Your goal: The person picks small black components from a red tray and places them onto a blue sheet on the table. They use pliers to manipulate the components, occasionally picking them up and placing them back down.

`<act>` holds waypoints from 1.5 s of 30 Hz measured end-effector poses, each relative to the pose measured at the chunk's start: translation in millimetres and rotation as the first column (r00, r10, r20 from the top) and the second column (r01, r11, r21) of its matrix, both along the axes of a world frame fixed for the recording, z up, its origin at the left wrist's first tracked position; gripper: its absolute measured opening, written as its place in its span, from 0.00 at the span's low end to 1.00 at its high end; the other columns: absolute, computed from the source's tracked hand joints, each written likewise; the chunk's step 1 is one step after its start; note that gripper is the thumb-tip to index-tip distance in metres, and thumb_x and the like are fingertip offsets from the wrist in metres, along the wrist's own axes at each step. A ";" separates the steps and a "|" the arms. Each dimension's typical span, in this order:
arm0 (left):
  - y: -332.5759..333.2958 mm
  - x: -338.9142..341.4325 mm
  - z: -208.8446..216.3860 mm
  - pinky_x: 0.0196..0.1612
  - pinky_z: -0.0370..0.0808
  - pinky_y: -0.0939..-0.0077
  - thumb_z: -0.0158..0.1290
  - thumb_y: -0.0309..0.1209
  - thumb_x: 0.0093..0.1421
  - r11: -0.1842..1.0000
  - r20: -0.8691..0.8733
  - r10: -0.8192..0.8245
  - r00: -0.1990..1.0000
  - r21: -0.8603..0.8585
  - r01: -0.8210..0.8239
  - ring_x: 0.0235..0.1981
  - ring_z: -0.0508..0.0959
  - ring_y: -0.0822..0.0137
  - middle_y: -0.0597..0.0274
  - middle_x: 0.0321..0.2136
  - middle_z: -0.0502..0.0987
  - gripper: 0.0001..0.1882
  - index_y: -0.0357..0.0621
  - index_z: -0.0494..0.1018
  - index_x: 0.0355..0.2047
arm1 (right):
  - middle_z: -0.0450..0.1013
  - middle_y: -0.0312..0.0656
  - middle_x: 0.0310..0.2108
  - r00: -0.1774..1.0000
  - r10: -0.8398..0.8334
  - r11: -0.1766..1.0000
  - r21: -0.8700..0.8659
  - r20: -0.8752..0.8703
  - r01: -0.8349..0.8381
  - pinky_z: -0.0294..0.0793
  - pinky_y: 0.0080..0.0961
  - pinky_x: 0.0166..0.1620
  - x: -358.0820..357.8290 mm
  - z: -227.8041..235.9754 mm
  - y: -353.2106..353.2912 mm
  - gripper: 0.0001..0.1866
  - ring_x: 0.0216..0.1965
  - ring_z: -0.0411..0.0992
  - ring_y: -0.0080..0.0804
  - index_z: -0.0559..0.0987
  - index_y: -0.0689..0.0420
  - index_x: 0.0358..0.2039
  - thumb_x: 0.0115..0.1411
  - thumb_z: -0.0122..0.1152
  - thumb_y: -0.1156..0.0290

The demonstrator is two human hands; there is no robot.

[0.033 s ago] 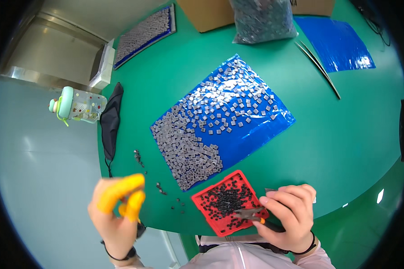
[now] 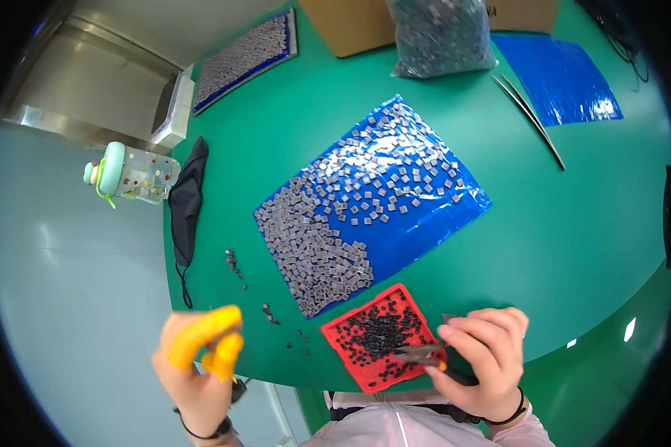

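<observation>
My left hand (image 2: 194, 365) is raised at the lower left, over the table's near edge. Yellow finger covers (image 2: 209, 328) wrap its thumb and index finger, which are pinched together; whatever may lie between the tips is too small and blurred to name. In my right hand (image 2: 488, 357) is a pair of pliers (image 2: 421, 354) with dark metal jaws and a black and orange handle. Their jaws reach over the right part of a red tray (image 2: 349, 370), which holds many small black pieces (image 2: 380, 331). Beyond the tray, a blue sheet (image 2: 402, 249) carries many small grey squares (image 2: 320, 261).
Loose dark bits (image 2: 270, 313) lie left of the tray. A black face mask (image 2: 186, 194) and a bottle (image 2: 138, 173) sit at the left. Tweezers (image 2: 533, 119), another blue sheet (image 2: 566, 82), a filled plastic bag (image 2: 443, 41) and a cardboard box (image 2: 350, 26) are at the back.
My left hand has dropped slightly toward the lower edge, its fingers still pinched. The right hand keeps the pliers over the tray. The whole view has shifted a little.
</observation>
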State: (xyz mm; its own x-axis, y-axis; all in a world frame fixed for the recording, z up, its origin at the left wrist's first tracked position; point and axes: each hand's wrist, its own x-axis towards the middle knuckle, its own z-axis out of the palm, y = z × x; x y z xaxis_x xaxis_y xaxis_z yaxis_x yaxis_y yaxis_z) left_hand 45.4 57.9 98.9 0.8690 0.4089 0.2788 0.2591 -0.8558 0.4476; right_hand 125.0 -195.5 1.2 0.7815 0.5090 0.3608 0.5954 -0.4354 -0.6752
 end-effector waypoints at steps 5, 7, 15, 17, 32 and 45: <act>3.2 -62.9 -46.1 0.35 0.66 0.80 0.55 0.20 0.53 0.957 0.026 0.192 0.981 -0.225 -0.182 0.28 0.70 0.72 0.62 0.27 0.74 0.10 0.36 0.75 0.38 | 0.70 0.40 0.41 0.929 -0.358 0.915 -0.166 0.092 0.368 0.61 0.37 0.47 14.6 9.4 -19.8 0.23 0.44 0.66 0.39 0.78 0.55 0.42 0.40 0.66 0.72; 7.3 -77.2 -66.4 0.35 0.66 0.80 0.53 0.17 0.54 0.967 0.031 0.226 0.974 -0.131 -0.220 0.29 0.71 0.70 0.61 0.27 0.74 0.10 0.36 0.75 0.37 | 0.67 0.45 0.42 0.894 -0.428 0.833 -0.324 0.135 0.448 0.59 0.39 0.52 24.7 15.8 -22.0 0.22 0.47 0.63 0.45 0.74 0.59 0.43 0.44 0.64 0.76; 5.8 -70.6 -105.7 0.31 0.69 0.76 0.51 0.15 0.52 0.946 0.200 0.302 0.932 -0.187 -0.267 0.29 0.72 0.66 0.61 0.28 0.75 0.11 0.35 0.75 0.36 | 0.57 0.47 0.58 0.969 -0.233 0.715 -0.660 0.085 0.230 0.47 0.44 0.61 40.2 26.4 -19.2 0.40 0.61 0.52 0.48 0.64 0.58 0.57 0.47 0.65 0.52; 6.8 -66.2 -109.9 0.31 0.69 0.76 0.51 0.15 0.52 0.938 0.212 0.312 0.926 -0.225 -0.265 0.30 0.72 0.66 0.61 0.28 0.75 0.10 0.35 0.75 0.36 | 0.54 0.47 0.61 0.969 -0.231 0.636 -0.739 0.092 0.221 0.45 0.46 0.63 40.8 34.4 -22.1 0.47 0.64 0.48 0.49 0.61 0.57 0.60 0.45 0.63 0.44; 28.4 -77.6 -108.9 0.26 0.73 0.71 0.54 0.24 0.59 0.978 0.253 0.134 0.958 -0.192 -0.086 0.22 0.75 0.60 0.60 0.26 0.79 0.05 0.36 0.78 0.32 | 0.71 0.35 0.27 0.869 0.469 0.756 -0.579 0.157 -0.304 0.70 0.29 0.35 104.6 107.7 147.8 0.10 0.31 0.70 0.33 0.80 0.52 0.30 0.44 0.68 0.75; 44.7 -87.5 -116.3 0.24 0.72 0.73 0.52 0.25 0.58 0.984 0.224 -0.046 0.974 -0.158 0.082 0.19 0.75 0.63 0.59 0.23 0.77 0.07 0.35 0.79 0.31 | 0.69 0.35 0.29 0.818 0.570 0.691 -0.584 0.078 -0.426 0.71 0.27 0.34 119.5 52.7 186.2 0.09 0.32 0.68 0.33 0.79 0.53 0.29 0.46 0.69 0.73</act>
